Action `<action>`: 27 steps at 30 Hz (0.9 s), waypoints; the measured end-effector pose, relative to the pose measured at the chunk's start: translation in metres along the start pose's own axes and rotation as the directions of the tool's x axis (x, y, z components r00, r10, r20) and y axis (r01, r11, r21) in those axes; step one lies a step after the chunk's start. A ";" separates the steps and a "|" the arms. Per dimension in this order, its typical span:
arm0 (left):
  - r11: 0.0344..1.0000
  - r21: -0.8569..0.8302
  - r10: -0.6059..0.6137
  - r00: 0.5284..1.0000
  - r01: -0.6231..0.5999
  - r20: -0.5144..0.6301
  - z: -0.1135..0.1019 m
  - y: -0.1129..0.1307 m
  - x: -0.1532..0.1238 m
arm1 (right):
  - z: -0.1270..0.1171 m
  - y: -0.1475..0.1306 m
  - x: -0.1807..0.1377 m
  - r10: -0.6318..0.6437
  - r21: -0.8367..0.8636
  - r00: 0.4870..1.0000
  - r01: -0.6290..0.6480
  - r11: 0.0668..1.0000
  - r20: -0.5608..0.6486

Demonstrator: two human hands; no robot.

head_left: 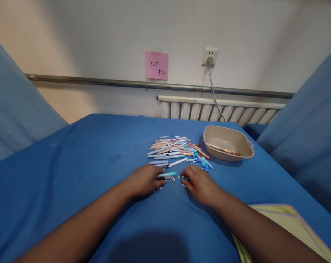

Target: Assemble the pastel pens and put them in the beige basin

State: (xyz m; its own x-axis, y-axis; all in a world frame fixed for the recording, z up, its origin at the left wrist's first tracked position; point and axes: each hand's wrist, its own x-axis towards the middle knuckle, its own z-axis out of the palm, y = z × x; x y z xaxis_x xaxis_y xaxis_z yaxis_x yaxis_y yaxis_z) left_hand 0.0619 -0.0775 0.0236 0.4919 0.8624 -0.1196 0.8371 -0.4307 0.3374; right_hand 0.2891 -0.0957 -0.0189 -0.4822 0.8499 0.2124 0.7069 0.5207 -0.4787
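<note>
My left hand (146, 179) is closed round a pale pen barrel with a turquoise end (167, 174), which points right. Facing it, a short gap away, my right hand (200, 182) has thumb and fingers drawn together; a bit of turquoise shows at the fingertips, too small to name. Small white pieces (171, 178) lie on the cloth between and under both hands. Just beyond them spreads a pile of pen parts (168, 148), with white, lilac, peach and turquoise barrels. Blue and turquoise pieces (205, 160) lie at its right side.
A beige plastic basin (243, 144) stands right of the pile, with an orange and white pen (223, 149) inside. Blue cloth (72, 175) covers the table. Yellow fabric (280, 219) lies at the lower right. Behind are a radiator (193, 106) and a plugged socket (210, 56).
</note>
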 end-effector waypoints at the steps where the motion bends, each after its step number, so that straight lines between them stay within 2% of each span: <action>1: 1.000 -0.007 0.009 1.000 -0.009 0.007 0.000 0.000 0.001 | 0.000 0.000 0.000 0.001 0.007 1.000 -0.001 1.000 -0.020; 4: 0.994 -0.103 0.049 0.999 -0.049 0.002 -0.002 0.000 0.003 | 0.001 0.001 0.002 -0.005 0.068 0.995 0.011 0.998 -0.098; 6: 0.956 -0.283 0.082 0.997 -0.081 -0.009 -0.004 0.002 0.005 | 0.003 0.001 0.003 0.007 0.172 0.988 0.021 0.985 -0.156; 10: 0.721 -0.693 0.082 0.995 -0.017 0.061 -0.002 0.006 0.006 | 0.006 -0.003 0.005 0.028 0.472 0.974 0.084 0.878 -0.224; 13: 0.541 -0.839 0.079 0.990 0.056 0.116 0.004 0.009 0.006 | 0.006 -0.011 0.005 0.029 0.616 0.968 0.134 0.776 -0.248; 16: 0.401 -0.910 0.080 0.985 0.107 0.152 0.011 0.011 0.007 | 0.005 -0.019 0.003 0.025 0.663 0.966 0.158 0.732 -0.257; 19: 0.300 -0.940 0.079 0.978 0.163 0.195 0.015 0.014 0.007 | 0.007 -0.024 0.002 0.043 0.694 0.967 0.148 0.704 -0.251; 24: 0.197 -0.955 0.076 0.967 0.223 0.242 0.018 0.020 0.008 | 0.013 -0.024 0.003 0.149 0.773 0.970 0.057 0.631 -0.193; 27: 0.172 -0.962 0.064 0.972 0.214 0.227 0.018 0.021 0.007 | 0.013 -0.023 0.003 0.186 0.763 0.956 0.057 0.644 -0.229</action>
State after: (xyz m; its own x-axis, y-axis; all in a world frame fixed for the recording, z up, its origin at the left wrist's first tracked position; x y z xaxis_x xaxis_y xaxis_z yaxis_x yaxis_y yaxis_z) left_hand 0.0873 -0.0850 0.0133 0.5857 0.7501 -0.3070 0.0185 0.3663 0.9303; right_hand 0.2648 -0.1066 -0.0183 -0.2114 0.9273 0.3089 0.0332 0.3227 -0.9459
